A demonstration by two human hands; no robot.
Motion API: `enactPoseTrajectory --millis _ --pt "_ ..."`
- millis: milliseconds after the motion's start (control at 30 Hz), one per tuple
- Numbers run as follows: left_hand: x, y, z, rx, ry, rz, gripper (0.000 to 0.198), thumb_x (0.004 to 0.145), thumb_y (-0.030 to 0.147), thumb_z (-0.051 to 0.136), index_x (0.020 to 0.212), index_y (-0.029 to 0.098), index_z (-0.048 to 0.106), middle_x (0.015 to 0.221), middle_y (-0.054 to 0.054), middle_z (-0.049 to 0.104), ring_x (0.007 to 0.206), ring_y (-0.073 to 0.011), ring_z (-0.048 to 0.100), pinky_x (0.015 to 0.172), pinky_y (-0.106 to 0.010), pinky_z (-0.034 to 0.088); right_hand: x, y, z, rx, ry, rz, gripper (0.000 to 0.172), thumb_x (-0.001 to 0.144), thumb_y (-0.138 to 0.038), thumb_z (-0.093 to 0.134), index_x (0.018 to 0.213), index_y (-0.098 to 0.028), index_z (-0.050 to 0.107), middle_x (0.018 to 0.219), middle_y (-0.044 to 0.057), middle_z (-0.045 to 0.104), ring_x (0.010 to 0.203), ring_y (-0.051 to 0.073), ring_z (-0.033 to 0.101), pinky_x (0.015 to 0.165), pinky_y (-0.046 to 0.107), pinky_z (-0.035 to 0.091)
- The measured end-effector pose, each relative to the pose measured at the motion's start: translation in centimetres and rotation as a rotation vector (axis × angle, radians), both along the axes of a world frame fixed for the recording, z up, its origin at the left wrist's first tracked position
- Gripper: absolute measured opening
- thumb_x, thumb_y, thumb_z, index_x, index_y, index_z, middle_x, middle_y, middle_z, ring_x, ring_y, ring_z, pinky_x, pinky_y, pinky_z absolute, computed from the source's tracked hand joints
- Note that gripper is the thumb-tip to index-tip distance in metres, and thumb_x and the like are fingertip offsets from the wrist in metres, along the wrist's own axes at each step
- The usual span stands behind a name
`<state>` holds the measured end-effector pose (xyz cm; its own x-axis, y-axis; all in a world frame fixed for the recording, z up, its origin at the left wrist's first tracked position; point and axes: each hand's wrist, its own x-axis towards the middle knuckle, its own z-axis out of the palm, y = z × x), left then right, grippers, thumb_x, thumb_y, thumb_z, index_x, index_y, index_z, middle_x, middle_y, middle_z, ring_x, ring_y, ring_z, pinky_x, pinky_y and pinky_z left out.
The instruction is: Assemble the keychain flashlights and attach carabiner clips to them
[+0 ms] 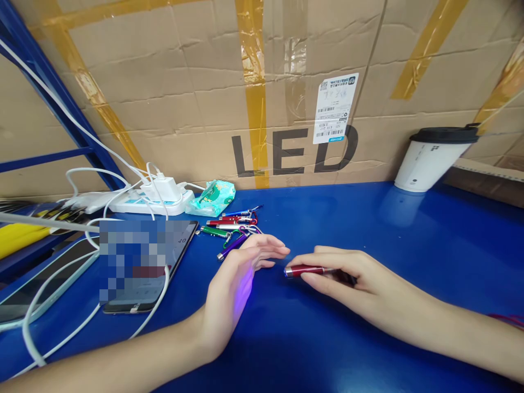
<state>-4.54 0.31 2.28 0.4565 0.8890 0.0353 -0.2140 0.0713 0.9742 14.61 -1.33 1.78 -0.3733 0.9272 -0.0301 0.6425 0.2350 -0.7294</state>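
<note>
Across a glossy blue tabletop [380,224], from where I stand, two bare hands face each other near the middle. Right hand [360,281]: thumb and fingers closed around a slim, metallic red torch with a silver-coloured head [308,271], held roughly level, its head aimed at the other hand. The head glows blue-violet. Left hand [229,284]: unclenched, fingers extended and slightly curved, palm turned toward the torch; a violet patch of light [244,289] falls on the palm. The hands are apart, the torch head lying just beyond the left fingertips; whether the right hand rests on the tabletop I cannot tell. Behind the left hand lies a loose cluster of similar slim torches with clips: blue [235,214], red [221,222], silvery white [230,227], green [214,232] and purple [232,247]. Left of these, a black-edged phone [180,254] lies flat, its screen partly pixelated, near a second phone with a pale blue edge [43,281]. White cables run over both from a white plastic power strip [131,205] bearing a white block charger [164,190]. Beside the strip: a crumpled, green-and-white soft packet [216,197]. Far right: a white cup with a black lid [423,169]. Backdrop: a taped brown cardboard panel printed "LED" [196,109], carrying a white shipping label [335,109].
</note>
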Motion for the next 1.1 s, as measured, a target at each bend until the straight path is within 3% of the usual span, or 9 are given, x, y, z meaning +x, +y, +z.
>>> enactPoseTrajectory --millis 133,333,800,1100 --pt "0.05 0.02 0.07 0.017 0.023 -0.001 0.029 0.08 0.033 0.033 0.09 0.013 0.052 0.099 -0.012 0.055 0.107 -0.0294 0.047 0.098 -0.045 0.027 -0.08 0.09 0.11 -0.012 0.012 0.003 0.042 0.084 -0.054 0.035 0.114 -0.035 0.057 0.109 -0.005 0.057 0.099 0.001 0.054 0.076 0.005 0.044" --pt "0.17 0.18 -0.12 -0.007 0.016 -0.003 0.028 0.08 0.032 0.032 0.09 0.014 0.052 0.098 -0.011 0.055 0.107 -0.0286 0.046 0.097 -0.044 0.028 -0.09 0.02 0.12 -0.033 0.018 0.058 0.035 0.086 -0.05 0.034 0.109 -0.038 0.057 0.111 -0.01 0.055 0.1 -0.003 0.053 0.09 0.005 0.042" --pt "0.02 0.12 0.06 -0.034 0.037 0.014 0.027 0.079 0.031 0.033 0.088 0.014 0.052 0.094 -0.01 0.056 0.103 -0.0262 0.048 0.093 -0.039 0.031 -0.11 -0.07 -0.03 -0.074 -0.02 0.006 0.049 0.078 -0.06 0.042 0.1 -0.024 0.066 0.095 0.0 0.061 0.075 -0.002 0.052 0.063 0.006 0.038" --pt "0.2 0.16 0.22 -0.021 0.029 -0.001 0.026 0.078 0.031 0.034 0.086 0.014 0.052 0.094 -0.01 0.054 0.099 -0.0259 0.048 0.091 -0.038 0.031 -0.18 0.07 0.11 -0.083 0.033 -0.016 0.047 0.077 -0.058 0.044 0.098 -0.022 0.067 0.089 0.001 0.061 0.074 -0.002 0.054 0.062 0.005 0.037"
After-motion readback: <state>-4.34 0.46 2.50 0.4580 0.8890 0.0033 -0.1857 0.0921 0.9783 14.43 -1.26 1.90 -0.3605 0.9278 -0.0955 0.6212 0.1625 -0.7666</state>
